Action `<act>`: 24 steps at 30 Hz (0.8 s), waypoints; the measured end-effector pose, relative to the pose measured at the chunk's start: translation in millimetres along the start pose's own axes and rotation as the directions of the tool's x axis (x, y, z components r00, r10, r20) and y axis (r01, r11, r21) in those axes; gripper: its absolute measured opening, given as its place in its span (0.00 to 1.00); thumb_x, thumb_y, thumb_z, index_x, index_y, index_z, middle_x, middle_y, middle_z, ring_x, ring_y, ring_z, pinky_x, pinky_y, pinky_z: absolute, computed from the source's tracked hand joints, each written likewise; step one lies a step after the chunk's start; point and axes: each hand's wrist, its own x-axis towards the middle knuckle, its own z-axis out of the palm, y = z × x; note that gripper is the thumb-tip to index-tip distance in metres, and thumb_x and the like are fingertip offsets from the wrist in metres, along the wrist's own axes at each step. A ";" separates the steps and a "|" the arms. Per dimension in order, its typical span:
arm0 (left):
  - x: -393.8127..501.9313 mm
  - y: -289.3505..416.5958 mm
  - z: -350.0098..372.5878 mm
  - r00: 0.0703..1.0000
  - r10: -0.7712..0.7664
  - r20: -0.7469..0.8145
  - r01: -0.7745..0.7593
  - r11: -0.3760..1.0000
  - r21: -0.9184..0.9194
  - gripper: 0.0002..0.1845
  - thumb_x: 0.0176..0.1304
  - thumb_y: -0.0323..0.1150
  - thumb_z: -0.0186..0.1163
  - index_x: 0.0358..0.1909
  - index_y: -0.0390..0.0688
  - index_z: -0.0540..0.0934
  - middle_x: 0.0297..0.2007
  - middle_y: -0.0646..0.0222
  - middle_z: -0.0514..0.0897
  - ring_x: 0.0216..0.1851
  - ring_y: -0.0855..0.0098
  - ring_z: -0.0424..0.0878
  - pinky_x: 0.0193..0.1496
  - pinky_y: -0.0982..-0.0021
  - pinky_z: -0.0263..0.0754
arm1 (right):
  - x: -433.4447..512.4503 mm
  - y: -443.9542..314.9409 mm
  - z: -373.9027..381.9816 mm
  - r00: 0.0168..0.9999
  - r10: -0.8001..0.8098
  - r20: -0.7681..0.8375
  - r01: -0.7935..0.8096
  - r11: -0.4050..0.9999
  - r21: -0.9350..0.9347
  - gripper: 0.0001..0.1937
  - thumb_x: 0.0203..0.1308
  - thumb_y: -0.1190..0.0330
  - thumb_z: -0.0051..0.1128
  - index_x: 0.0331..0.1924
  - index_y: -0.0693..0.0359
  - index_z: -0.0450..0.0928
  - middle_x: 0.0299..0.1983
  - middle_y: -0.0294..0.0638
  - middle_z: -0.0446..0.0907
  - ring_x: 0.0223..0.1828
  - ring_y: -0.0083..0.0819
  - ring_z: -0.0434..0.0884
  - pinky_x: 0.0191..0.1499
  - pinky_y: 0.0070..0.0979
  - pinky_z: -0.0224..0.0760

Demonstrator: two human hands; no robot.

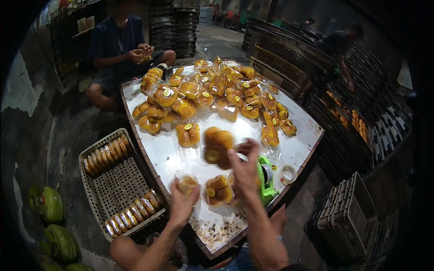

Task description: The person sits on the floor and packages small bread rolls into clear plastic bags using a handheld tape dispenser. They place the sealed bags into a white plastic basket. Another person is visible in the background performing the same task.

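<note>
My left hand (183,201) is closed around a blurred, yellowish item in clear plastic (188,183), too smeared to name surely. My right hand (244,162) is raised over the table, thumb and fingers apart. At its left edge, a motion-blurred bread bun pack (217,144) appears above the tabletop; whether the hand grips it cannot be told. Between my wrists lies a bagged bun (218,191) with a yellow round sticker. Right of my right hand stands a green tape dispenser (268,193), its roll partly hidden by that hand. Beside it is a tape roll (287,174).
Many bagged buns (203,88) are heaped on the white tabletop (159,152). A plastic crate (118,176) at left holds two rows of wrapped buns. Stacked crates (346,216) are at right, green gas cylinders (52,205) at left. Two co-workers (117,47) (339,44) are nearby.
</note>
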 end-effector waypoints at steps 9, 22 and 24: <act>-1.6 39.7 26.2 0.978 0.161 0.131 -0.168 0.984 0.051 0.27 0.77 0.48 0.45 0.64 0.35 0.70 0.61 0.53 0.74 0.63 0.65 0.70 0.66 0.66 0.63 | -31.9 -54.4 -92.6 0.974 0.088 0.209 -0.032 0.966 -0.257 0.28 0.61 0.76 0.59 0.64 0.66 0.61 0.52 0.50 0.77 0.56 0.36 0.77 0.59 0.33 0.71; -65.9 84.1 38.1 0.888 0.460 0.025 -0.460 0.882 0.104 0.20 0.78 0.39 0.47 0.34 0.34 0.78 0.28 0.70 0.77 0.33 0.79 0.72 0.41 0.76 0.69 | -66.3 -55.5 -88.1 0.941 0.162 0.298 -0.258 0.912 0.319 0.05 0.72 0.70 0.50 0.42 0.62 0.68 0.42 0.41 0.76 0.43 0.28 0.78 0.54 0.29 0.72; -66.8 84.6 34.6 0.881 0.472 0.016 -0.470 0.872 0.140 0.19 0.77 0.39 0.48 0.32 0.35 0.77 0.26 0.72 0.75 0.30 0.81 0.69 0.36 0.76 0.67 | -70.8 -62.5 -80.0 0.945 0.078 0.317 -0.211 0.887 0.410 0.05 0.73 0.71 0.48 0.44 0.63 0.67 0.42 0.43 0.77 0.44 0.28 0.79 0.54 0.27 0.73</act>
